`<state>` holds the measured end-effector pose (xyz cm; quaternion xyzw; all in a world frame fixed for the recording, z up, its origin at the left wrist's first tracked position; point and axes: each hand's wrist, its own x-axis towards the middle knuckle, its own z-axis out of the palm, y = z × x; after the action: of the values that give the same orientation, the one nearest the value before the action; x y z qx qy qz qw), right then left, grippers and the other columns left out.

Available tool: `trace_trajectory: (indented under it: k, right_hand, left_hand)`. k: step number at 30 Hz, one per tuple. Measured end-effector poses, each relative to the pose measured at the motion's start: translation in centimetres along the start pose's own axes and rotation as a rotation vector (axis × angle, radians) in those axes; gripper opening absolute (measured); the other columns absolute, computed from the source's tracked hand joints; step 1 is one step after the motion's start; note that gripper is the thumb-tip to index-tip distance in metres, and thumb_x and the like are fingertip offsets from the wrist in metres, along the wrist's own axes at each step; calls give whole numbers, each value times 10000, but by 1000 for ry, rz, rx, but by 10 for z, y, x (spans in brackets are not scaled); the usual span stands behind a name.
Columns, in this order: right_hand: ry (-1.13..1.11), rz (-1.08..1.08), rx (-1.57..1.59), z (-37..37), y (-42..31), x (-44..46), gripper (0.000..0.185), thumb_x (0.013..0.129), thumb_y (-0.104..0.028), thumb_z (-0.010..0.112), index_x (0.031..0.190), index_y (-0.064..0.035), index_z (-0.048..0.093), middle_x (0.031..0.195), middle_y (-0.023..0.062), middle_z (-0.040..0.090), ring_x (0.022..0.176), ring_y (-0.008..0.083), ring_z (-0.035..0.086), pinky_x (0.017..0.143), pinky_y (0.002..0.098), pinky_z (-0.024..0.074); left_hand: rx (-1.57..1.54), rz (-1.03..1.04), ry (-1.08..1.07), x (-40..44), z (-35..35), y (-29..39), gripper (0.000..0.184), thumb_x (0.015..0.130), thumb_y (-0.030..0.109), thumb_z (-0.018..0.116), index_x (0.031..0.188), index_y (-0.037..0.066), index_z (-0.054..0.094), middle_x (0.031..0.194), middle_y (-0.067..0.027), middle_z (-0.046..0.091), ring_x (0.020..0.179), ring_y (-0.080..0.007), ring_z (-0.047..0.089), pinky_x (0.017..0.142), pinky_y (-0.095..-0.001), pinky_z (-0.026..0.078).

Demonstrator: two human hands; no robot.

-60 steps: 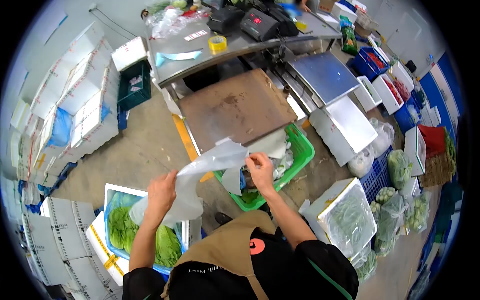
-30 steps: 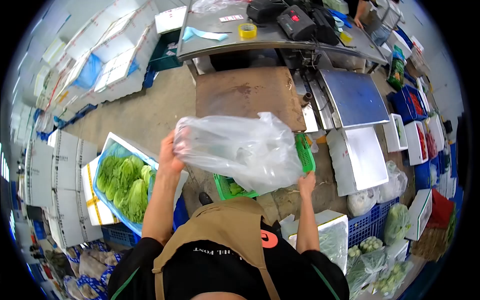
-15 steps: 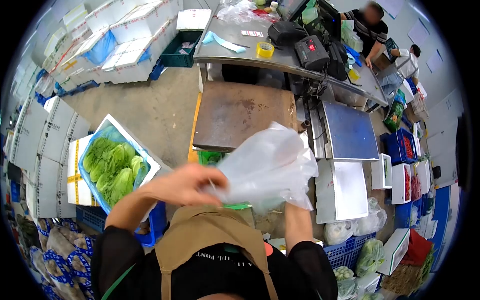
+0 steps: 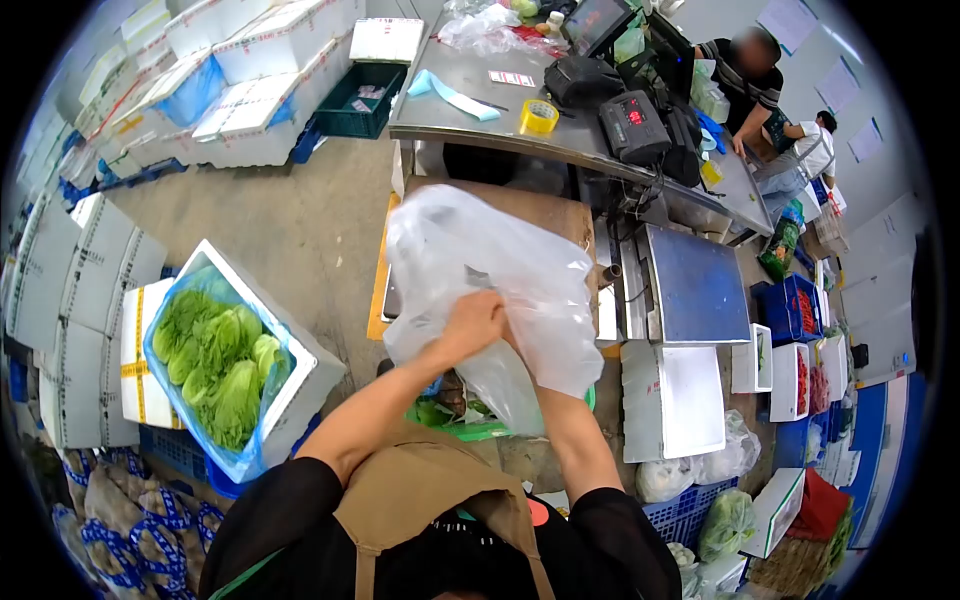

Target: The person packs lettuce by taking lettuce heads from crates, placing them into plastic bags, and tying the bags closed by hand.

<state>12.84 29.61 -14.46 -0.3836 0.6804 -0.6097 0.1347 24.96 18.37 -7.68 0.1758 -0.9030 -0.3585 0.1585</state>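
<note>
A large translucent plastic bag (image 4: 440, 240) is spread out in front of me, over the near part of a brown platform (image 4: 565, 215). My left hand (image 4: 475, 322) is closed on the bag near its middle, fingers bunched in the plastic. The forearm of my right hand (image 4: 515, 335) reaches up under the bag, and the plastic covers most of that hand, so its fingers are hidden. Below the bag, a green crate (image 4: 480, 432) with leafy greens is partly visible close to my apron.
At left, a foam box (image 4: 320, 375) lined with blue plastic holds lettuce (image 4: 225, 350). A metal table (image 4: 450, 110) ahead carries tape (image 4: 539, 117) and a scale display (image 4: 634, 126). A blue-topped platform (image 4: 698, 285) stands right. Two people are at the far right.
The bag has moved left and spread wider over the platform. My left hand has gone from the bag's left edge to its middle and now grips it. The crate below shows more.
</note>
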Motion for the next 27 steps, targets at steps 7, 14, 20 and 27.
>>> trace_trajectory:
  k: [7,14,20,27]
  right_hand:
    - [3,-4,-106,-83,119,89,570,913,-232,530,1410,-69,304,1073,136,605,978,277,575,909,397,434]
    - [-37,21,-1208,-57,131,168,698,831,-343,599,1392,-41,316,1098,174,600,952,340,585,872,411,450]
    - [-757,467,-1446,62,69,145,621,815,-421,580,1362,-171,425,1329,148,491,1280,399,372,1054,613,194]
    - [-1532,866,-1034,47,89,82,633,798,-405,605,1383,-259,409,1382,119,450,1271,325,421,1091,482,262]
  left_hand:
    - [582,-514,-756,-38,-49,-298,576,732,305,674,1253,147,483,1126,-165,592,986,-316,605,803,-432,501]
    - [417,-429,-1564,56,-64,-240,622,807,383,597,1321,76,430,1241,-198,519,1018,-328,594,809,-439,508]
    - [-217,-254,-848,133,4,-253,811,804,627,530,1372,64,391,1279,-213,510,1155,-321,523,882,-433,478]
    - [-267,-370,-205,279,-3,-310,990,732,604,645,1393,-30,267,1417,-277,311,1277,-401,371,1038,-434,342]
